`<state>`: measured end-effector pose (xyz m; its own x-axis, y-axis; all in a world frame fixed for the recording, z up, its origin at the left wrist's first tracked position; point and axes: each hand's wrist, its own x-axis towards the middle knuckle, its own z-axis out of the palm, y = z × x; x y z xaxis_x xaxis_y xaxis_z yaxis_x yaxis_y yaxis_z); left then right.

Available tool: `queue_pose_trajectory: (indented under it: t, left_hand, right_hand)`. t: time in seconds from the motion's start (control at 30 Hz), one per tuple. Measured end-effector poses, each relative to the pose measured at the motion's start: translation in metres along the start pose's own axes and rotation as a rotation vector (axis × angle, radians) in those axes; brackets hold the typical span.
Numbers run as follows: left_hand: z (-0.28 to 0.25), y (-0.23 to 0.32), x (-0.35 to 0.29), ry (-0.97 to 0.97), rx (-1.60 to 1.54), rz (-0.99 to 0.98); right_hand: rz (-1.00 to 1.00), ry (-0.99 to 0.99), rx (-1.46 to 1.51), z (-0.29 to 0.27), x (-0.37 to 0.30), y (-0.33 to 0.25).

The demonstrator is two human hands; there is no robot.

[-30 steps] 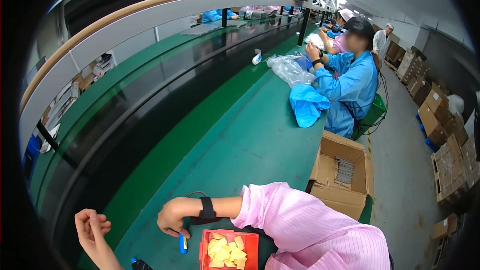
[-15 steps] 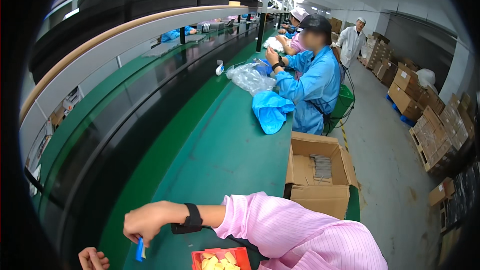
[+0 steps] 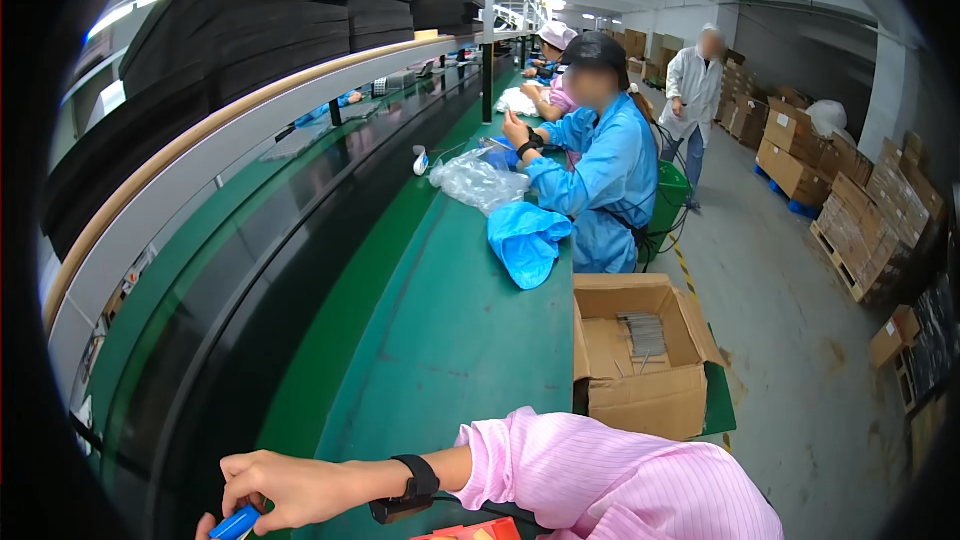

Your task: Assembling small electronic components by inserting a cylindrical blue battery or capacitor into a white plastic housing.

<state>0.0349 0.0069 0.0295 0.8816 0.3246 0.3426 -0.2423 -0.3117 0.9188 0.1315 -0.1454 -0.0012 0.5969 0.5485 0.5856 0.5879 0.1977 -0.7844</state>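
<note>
A blue piece (image 3: 235,524) pinched at the near end of a green bench (image 3: 450,340)

The right hand (image 3: 285,490) grips it between thumb and fingers, low on the left; just a fingertip of the left hand (image 3: 205,526) shows beside it, so I can't tell how that one stands. Then come a black wrist strap (image 3: 424,478), a striped pink sleeve (image 3: 610,480) and a red tray (image 3: 500,528), partly visible. Crinkled clear plastic (image 3: 478,182) and rumpled blue fabric (image 3: 528,245) lie along the smooth, scuffed bench. Beside it, an open cardboard box (image 3: 645,410) holds thin grey rods (image 3: 645,335); stacked cartons (image 3: 795,150) line the stained floor (image 3: 770,340).
</note>
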Motion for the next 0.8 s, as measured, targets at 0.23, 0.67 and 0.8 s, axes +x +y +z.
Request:
queue_pose_trajectory:
  t: [0.23,0.67,0.8]
  left_hand:
    - [0.001,0.004,0.001,0.025,0.103,0.001]
    - [0.000,-0.011,0.005,-0.097,-0.011,-0.017]
    - [-0.004,-0.017,0.004,-0.116,-0.033,-0.040]
  right_hand:
    - [0.100,-0.055,-0.020,-0.004,-0.004,-0.009]
    - [0.279,-0.228,0.032,-0.013,0.000,-0.003]
    - [0.266,-0.181,0.040,-0.012,0.002,-0.001]
